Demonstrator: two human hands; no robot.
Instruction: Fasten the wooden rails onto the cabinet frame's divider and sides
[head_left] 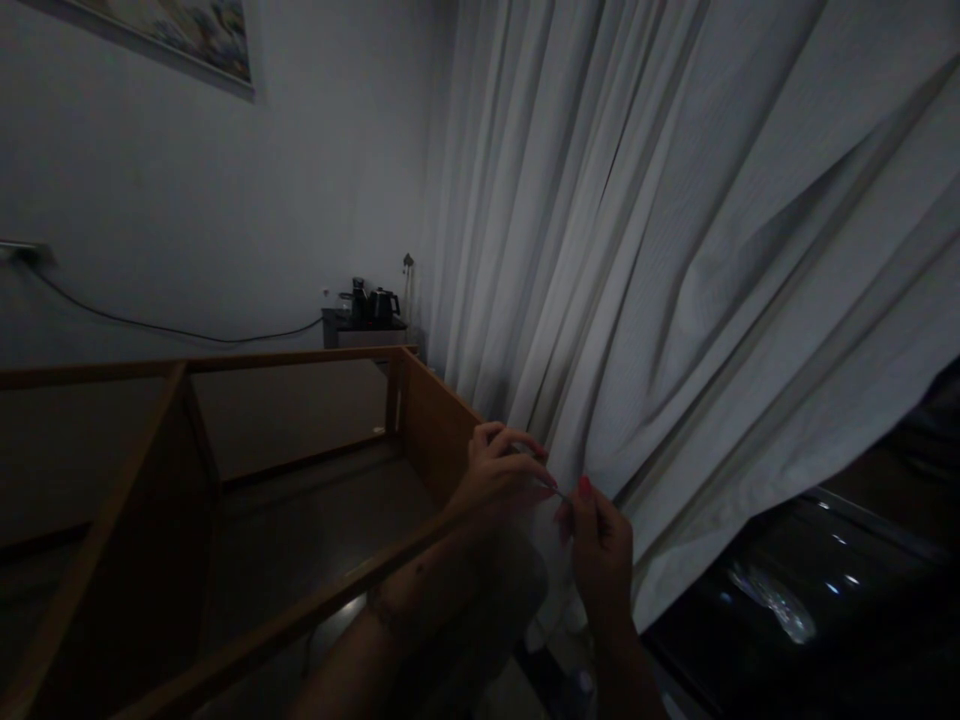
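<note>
A brown wooden furniture frame (pixel 442 400) with open compartments stretches across the left and middle of the head view. At its near right corner, my left hand (pixel 506 465) is closed over the wood with bent fingers; part of its grip is hidden. Just to the right, my right hand (pixel 600 545) pinches a thin metal rod (pixel 561 494) between thumb and fingers. The rod points toward my left fingertips and the corner. Dim light hides its exact kind.
A long white curtain (pixel 637 250) hangs close on the right, beside my right hand. Beyond the frame, a small dark cabinet (pixel 367 338) carries a black kettle (pixel 384 306). A black cable (pixel 187 335) runs along the wall. Dark glossy surfaces (pixel 772 600) lie lower right.
</note>
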